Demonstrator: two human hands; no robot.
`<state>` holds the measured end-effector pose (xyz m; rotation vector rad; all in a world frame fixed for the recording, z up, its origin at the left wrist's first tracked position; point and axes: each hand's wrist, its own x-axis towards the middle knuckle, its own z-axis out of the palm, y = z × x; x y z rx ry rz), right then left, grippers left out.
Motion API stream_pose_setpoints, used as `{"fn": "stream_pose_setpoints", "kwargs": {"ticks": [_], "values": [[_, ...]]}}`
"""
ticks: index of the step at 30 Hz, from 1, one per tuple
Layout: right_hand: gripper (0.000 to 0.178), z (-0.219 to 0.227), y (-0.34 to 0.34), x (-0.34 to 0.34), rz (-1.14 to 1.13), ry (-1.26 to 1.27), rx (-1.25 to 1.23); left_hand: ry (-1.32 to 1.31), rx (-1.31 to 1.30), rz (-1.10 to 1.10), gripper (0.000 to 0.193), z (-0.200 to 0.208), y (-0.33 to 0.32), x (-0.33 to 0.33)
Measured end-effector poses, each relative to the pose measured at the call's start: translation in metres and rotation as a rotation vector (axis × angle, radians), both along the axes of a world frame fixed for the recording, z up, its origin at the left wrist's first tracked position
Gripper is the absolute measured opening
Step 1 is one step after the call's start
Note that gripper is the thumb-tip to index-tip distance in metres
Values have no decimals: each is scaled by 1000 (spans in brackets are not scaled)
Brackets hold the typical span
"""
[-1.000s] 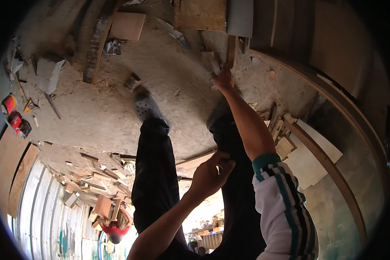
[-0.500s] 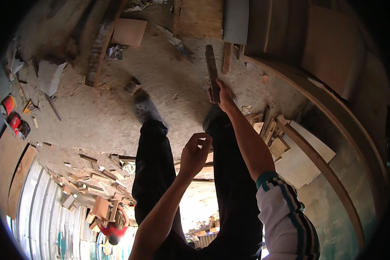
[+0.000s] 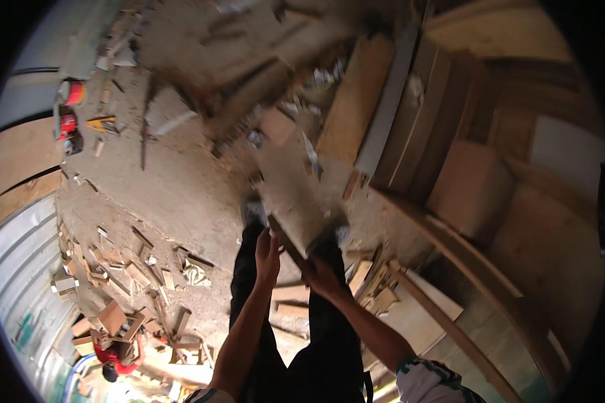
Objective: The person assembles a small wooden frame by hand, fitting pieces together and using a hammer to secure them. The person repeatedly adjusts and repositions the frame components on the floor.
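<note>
A dark, narrow piece of wood (image 3: pixel 290 243) slants in front of me, above my legs. My right hand (image 3: pixel 321 278) is closed round its near end. At the wood's far part, my left hand (image 3: pixel 269 258) has its fingers and thumb against the left edge, lightly closed on it; the fingertips are partly blurred. Below the hands, my shoes (image 3: pixel 252 212) stand on the dusty floor.
Long boards (image 3: pixel 363 101) lie ahead to the right, near a curved plank (image 3: pixel 464 258). Wood offcuts (image 3: pixel 138 275) litter the left floor. Another person in red (image 3: pixel 114 359) is at lower left, by wooden boxes. A red machine (image 3: pixel 67 125) lies far left.
My right hand has drawn the wood back toward me, and my left hand has come up to it. The view has swung, so the surroundings appear turned and shifted.
</note>
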<state>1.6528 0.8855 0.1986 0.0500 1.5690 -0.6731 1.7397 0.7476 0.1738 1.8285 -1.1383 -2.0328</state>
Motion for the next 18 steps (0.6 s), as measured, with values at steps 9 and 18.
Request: {"fn": "stream_pose_setpoints", "kwargs": {"ticks": [9, 18], "values": [[50, 269, -143, 12, 382, 299, -172, -243, -342, 157, 52, 192, -124, 32], [56, 336, -324, 18, 550, 738, -499, -195, -318, 247, 70, 307, -332, 58]]}}
